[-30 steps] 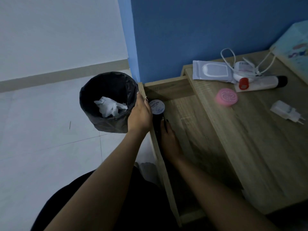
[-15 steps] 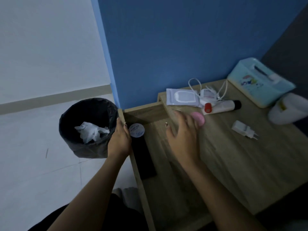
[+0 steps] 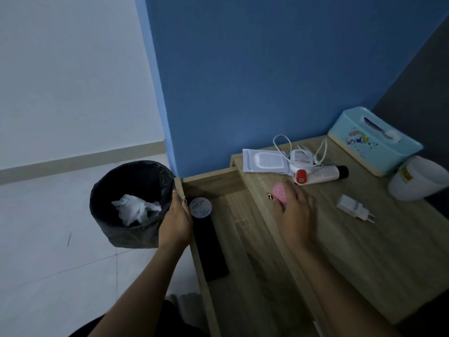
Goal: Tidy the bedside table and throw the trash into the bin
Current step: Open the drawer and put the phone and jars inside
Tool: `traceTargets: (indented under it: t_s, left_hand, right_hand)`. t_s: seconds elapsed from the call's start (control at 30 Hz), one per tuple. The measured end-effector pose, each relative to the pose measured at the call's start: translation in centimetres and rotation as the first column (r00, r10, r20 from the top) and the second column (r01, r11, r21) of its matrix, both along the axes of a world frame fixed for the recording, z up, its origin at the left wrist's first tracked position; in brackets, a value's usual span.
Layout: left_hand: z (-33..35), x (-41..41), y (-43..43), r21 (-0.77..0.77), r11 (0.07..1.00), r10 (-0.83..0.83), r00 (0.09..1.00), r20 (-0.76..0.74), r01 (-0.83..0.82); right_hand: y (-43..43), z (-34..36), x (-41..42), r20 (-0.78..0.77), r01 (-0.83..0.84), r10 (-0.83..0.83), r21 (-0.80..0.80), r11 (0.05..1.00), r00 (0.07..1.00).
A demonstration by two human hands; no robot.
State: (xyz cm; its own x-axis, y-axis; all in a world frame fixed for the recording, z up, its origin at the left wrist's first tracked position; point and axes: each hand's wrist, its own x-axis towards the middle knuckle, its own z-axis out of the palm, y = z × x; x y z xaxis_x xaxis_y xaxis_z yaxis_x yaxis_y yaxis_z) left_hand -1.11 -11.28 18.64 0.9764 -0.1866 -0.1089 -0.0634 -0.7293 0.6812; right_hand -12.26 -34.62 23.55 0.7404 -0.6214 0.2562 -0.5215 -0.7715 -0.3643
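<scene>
The wooden bedside table (image 3: 364,251) has its drawer (image 3: 243,239) pulled open towards the left. My left hand (image 3: 176,222) grips the drawer's front edge, beside a round white-lidded tin (image 3: 200,207) and a long black object (image 3: 210,249) lying inside. My right hand (image 3: 295,215) is on the tabletop, with its thumb and fingers curled round a pink round jar (image 3: 279,190). The black-lined bin (image 3: 104,190) stands on the floor left of the drawer and holds crumpled white tissue (image 3: 136,209).
At the back of the tabletop lie a wipes pack (image 3: 264,161), a white charger with cable (image 3: 301,159) and a tube (image 3: 320,175). A white plug (image 3: 352,206) lies to the right. A teal tissue box (image 3: 374,142) and a white container (image 3: 418,181) stand far right.
My right hand left the black object in the drawer, rose to the tabletop and closed on the pink jar. My left hand stayed on the drawer edge. The view tilted up.
</scene>
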Motion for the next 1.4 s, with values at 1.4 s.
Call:
traceTargets:
  t_s: [1.4]
  left_hand:
    - [-1.0,-0.3,-0.2,-0.02,0.999,0.031,0.996,0.084,-0.029]
  right_hand:
    - [9.1,-13.4,9.1,-0.169,-0.327,0.396,0.328,0.886,0.903]
